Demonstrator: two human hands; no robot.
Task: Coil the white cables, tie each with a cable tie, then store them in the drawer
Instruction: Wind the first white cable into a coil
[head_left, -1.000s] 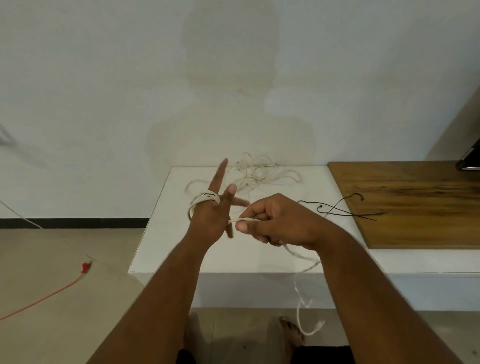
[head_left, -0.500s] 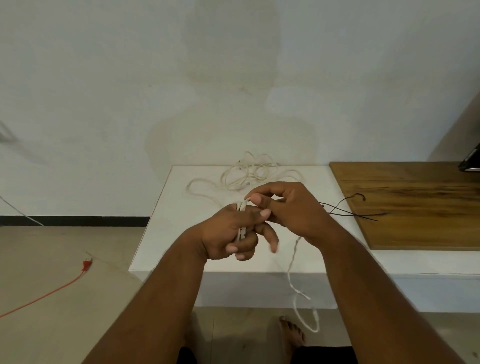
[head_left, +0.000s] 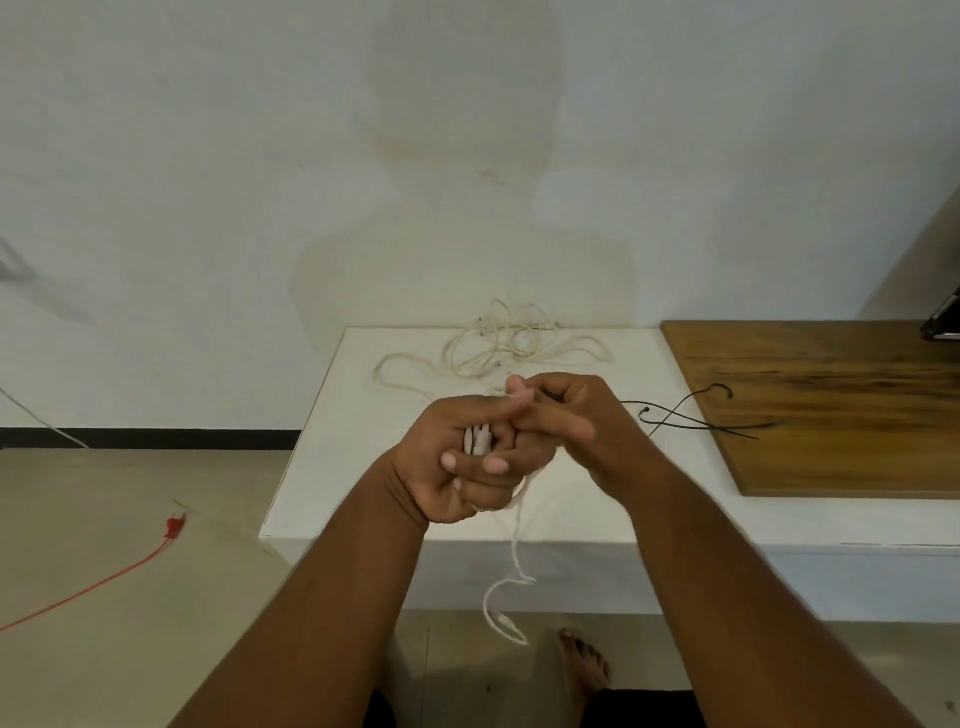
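1. The upper half of the frame is filled by a pale wall (head_left: 208, 156).
2. A beige floor (head_left: 104, 519) is seen at the lower left.
3. A white table (head_left: 353, 441) is set against the wall, from the centre to the right edge.
4. A wooden board (head_left: 831, 405) is laid on the table at the right of the frame.
5. The left hand (head_left: 457, 462) is held at the centre of the frame, above the table's near edge. Its fingers are curled together around a coiled white cable (head_left: 479, 439).
6. The right hand (head_left: 566, 421) is pressed against the left from the right. Its fingers are curled, and a strand of the same cable is pinched at its thumb tip.
7. The cable's loose end is hung below the hands, in front of the table's face, down towards the floor.
8. A pile (head_left: 509, 343) of tangled white cables is left at the table's far edge, above the hands.
9. Black ties (head_left: 691, 421) are laid across the board's left edge, right of the hands.
10. A red cord (head_left: 104, 577) with a plug is stretched over the floor at the lower left.
11. A bare foot (head_left: 584, 660) is seen at the bottom centre.
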